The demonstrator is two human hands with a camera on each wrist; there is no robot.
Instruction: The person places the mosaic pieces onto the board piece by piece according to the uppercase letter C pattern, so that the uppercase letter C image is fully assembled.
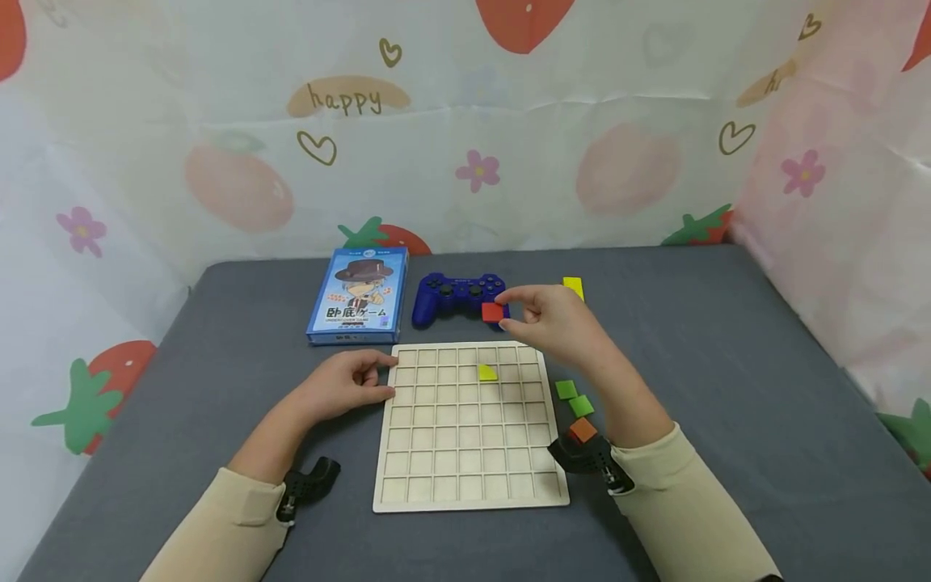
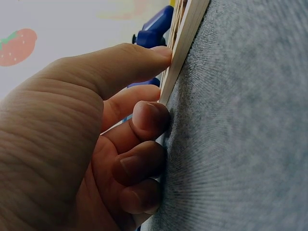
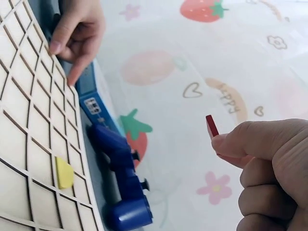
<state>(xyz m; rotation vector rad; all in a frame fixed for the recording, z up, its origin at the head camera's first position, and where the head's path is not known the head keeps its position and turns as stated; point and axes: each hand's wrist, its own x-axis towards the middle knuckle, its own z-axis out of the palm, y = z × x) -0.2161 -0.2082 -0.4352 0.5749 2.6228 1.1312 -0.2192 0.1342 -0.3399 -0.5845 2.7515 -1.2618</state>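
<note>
Raised over the far edge of the pale wooden grid board (image 1: 436, 465), my right hand (image 1: 556, 323) pinches a red square tile (image 1: 491, 312) between thumb and index finger. In the right wrist view the tile (image 3: 211, 126) shows edge-on, its other fingers folded beneath. My left hand (image 1: 342, 384) rests at the board's left edge, thumb and index fingertip spread along it. The left wrist view has the thumb (image 2: 139, 60) against the rim and the other fingers loosely bent near the cloth. One yellow piece (image 1: 487, 373) with a slanted side lies in a cell near the board's far side.
Behind the board are a blue game controller (image 1: 454, 293) and a blue illustrated box (image 1: 358, 299). Green tiles (image 1: 566, 390) and an orange tile (image 1: 584, 430) lie along the board's right side. Past my right hand is a yellow tile (image 1: 574, 284). Printed curtains surround the grey table (image 1: 727, 364).
</note>
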